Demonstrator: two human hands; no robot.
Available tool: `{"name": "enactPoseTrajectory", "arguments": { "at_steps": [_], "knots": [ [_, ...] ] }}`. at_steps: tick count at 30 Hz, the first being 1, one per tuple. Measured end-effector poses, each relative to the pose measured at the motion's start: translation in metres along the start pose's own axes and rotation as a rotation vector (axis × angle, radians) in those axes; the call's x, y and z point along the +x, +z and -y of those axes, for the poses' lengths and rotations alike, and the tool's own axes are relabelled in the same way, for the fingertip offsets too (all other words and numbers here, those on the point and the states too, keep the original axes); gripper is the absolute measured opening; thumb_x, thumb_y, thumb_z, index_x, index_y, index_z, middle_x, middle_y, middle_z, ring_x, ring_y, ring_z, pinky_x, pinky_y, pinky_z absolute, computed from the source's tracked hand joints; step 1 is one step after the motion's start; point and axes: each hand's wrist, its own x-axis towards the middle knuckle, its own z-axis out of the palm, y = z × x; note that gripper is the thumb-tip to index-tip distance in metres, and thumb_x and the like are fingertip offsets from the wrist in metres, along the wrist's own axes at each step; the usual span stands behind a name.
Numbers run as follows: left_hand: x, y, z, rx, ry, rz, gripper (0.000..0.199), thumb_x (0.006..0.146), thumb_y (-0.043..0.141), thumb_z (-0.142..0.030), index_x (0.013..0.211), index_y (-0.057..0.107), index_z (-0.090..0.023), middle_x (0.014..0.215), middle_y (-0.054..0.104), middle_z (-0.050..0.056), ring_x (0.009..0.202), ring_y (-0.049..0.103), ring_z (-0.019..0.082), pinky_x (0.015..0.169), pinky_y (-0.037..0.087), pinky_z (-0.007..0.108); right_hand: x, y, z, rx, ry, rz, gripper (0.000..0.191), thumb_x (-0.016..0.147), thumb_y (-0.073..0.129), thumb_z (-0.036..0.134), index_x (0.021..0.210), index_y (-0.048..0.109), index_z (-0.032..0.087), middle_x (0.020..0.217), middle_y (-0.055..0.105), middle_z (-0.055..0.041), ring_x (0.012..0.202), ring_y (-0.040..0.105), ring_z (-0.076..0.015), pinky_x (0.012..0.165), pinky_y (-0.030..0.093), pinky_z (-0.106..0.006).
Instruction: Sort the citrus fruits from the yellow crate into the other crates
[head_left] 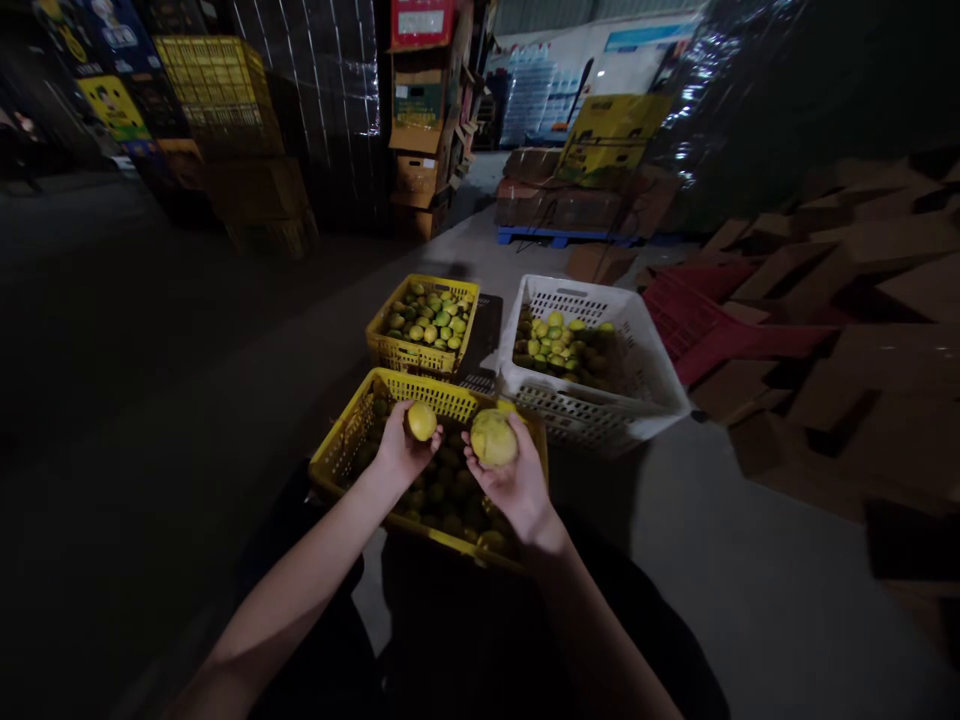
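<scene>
My left hand (400,455) is closed around a small round yellow citrus fruit (421,421). In my right hand (519,480) sits a larger yellow-green citrus fruit (493,438) with darker blotches, its fingers curled round the side. Both hands are held apart above a yellow plastic crate (349,425). Shadowed citrus fruits (442,490) fill the lower part of that crate, and my forearms hide some of them. Behind it stands a second yellow crate (386,350) of green and yellow fruits (431,318). To its right, a white crate (645,350) holds more yellow-green fruits (555,340).
Flattened and open cardboard boxes (847,370) pile up at the right, with a red crate (697,315) among them. Boxes rest on a blue pallet (559,238) farther back. Stacked cartons (418,175) and a yellow crate (217,90) stand at the back left.
</scene>
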Motion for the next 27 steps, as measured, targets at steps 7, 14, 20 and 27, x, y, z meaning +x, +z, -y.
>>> {"name": "enactPoseTrajectory", "arguments": {
  "at_steps": [7,14,20,27],
  "knots": [
    [0.001,-0.003,-0.008,-0.122,-0.081,0.124,0.027,0.087,0.047,-0.038,0.083,0.057,-0.013,0.061,0.058,0.005,0.049,0.053,0.012,0.045,0.049,0.021,-0.004,0.002,0.005,0.031,-0.055,-0.098,0.014,0.084,0.054,0.034,0.085,0.064,0.023,0.069,0.072,0.0009,0.058,0.065,-0.0164,0.055,0.056,-0.030],
    [0.001,0.001,0.001,0.023,-0.030,0.068,0.019,0.091,0.045,-0.025,0.088,0.059,-0.013,0.065,0.064,0.004,0.055,0.063,0.014,0.051,0.055,0.022,0.004,-0.003,-0.001,-0.019,-0.043,-0.046,0.019,0.086,0.047,0.023,0.078,0.063,0.022,0.066,0.071,-0.0014,0.057,0.066,-0.0184,0.055,0.054,-0.032],
    [-0.001,0.000,0.002,0.110,-0.076,0.076,0.020,0.089,0.051,-0.030,0.081,0.058,-0.013,0.060,0.063,0.005,0.048,0.060,0.013,0.046,0.052,0.020,0.001,-0.001,-0.003,0.021,-0.030,-0.031,0.009,0.084,0.060,0.028,0.085,0.066,0.021,0.078,0.075,-0.0004,0.065,0.068,-0.0159,0.063,0.057,-0.031],
    [0.001,-0.005,0.005,0.216,-0.269,0.154,0.032,0.091,0.041,-0.033,0.088,0.061,-0.008,0.063,0.066,0.011,0.045,0.059,0.015,0.039,0.049,0.022,0.004,-0.004,-0.005,0.053,0.060,-0.026,0.035,0.093,0.041,0.040,0.074,0.063,0.021,0.055,0.066,0.0010,0.042,0.056,-0.0112,0.041,0.046,-0.021]
  ]
}}
